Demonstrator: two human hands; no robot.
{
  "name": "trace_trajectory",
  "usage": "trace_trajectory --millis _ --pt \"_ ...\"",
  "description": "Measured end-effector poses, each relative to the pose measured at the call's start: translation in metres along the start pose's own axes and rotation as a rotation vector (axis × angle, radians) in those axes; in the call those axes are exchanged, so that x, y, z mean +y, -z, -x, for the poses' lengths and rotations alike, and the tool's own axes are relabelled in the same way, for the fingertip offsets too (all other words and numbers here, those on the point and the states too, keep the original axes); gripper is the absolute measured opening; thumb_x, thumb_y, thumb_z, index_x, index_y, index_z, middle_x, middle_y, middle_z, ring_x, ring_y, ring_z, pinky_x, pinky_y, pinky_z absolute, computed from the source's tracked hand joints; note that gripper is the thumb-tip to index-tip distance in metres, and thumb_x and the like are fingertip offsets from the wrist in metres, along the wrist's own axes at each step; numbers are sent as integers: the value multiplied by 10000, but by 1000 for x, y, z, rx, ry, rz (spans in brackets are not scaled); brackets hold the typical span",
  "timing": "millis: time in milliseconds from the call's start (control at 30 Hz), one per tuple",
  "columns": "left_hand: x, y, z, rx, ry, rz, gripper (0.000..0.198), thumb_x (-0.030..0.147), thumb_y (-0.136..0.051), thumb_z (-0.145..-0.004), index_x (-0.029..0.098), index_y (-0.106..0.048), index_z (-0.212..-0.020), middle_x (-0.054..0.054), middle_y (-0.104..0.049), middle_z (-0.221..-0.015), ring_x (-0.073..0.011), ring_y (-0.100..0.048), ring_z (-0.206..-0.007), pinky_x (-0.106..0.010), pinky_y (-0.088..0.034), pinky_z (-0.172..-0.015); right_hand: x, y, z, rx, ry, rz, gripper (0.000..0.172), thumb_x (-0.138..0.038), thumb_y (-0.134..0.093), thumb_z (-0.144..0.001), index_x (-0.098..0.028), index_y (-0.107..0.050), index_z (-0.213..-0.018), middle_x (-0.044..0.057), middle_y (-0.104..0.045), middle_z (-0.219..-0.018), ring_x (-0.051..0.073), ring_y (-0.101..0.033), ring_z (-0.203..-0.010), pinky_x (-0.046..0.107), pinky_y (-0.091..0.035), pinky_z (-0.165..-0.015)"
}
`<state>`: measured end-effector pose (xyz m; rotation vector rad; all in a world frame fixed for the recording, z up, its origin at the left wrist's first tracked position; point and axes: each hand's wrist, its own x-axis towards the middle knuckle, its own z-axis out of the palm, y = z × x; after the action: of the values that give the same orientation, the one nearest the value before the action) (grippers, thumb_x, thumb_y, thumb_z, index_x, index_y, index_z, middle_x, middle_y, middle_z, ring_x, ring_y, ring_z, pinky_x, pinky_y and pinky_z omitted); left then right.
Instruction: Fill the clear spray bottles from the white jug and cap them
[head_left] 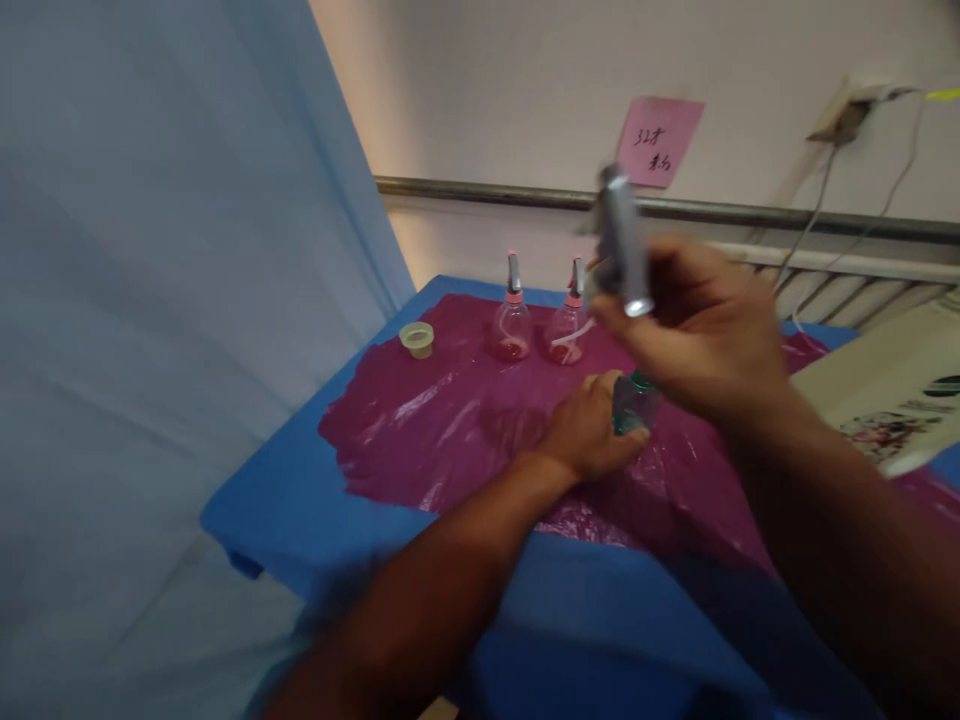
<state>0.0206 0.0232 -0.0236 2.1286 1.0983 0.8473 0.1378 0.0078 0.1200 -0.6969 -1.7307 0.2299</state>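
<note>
Nearest the camera, the right hand is raised with thumb and fingers closed around a grey spray head, blurred and well above the table. A pale tube shows beyond the fingers, seemingly joined to it. The spray head looks light and stiff, best pinched around its body, clear of the trigger; the tube should bend easily and swing about.

Lower down, the left hand is curled around a green-necked bottle, steadying it on the magenta plastic sheet. Its clear wall is probably thin, light plastic, slick and likely to dent when squeezed, so the firmer neck is the surer hold for twisting, with a gentle palm around the body.

Just beyond stand two spray bottles with pink collars, a left one and a right one, with reddish contents low inside. A small tub sits farther left. The sheet covers much of the blue-draped table; a pale printed package lies beyond the right forearm.
</note>
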Motion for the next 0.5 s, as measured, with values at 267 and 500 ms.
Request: trace_trajectory --millis 267,500 --pt "2 9 2 -38 -4 5 793 441 -831 -942 266 -521 -1650 -150 -668 -1644 -381 -657 -1533 -589 -534 -1313 -8 76 5 279 -143 49 236 -163 -925 -846 -244 -888 -1065 -23 -826 -924 114 -728 -755 285 -627 -732" --pt "5 9 -1 -41 -3 -15 828 402 -827 -956 203 -487 -1684 -192 -630 -1684 -395 -617 -1577 -607 -481 -1364 14 66 24 225 -326 11 255 -232 -915 -851 -227 -870 -1102 -7 -815 -912 121 -683 -717 244 -572 -567"
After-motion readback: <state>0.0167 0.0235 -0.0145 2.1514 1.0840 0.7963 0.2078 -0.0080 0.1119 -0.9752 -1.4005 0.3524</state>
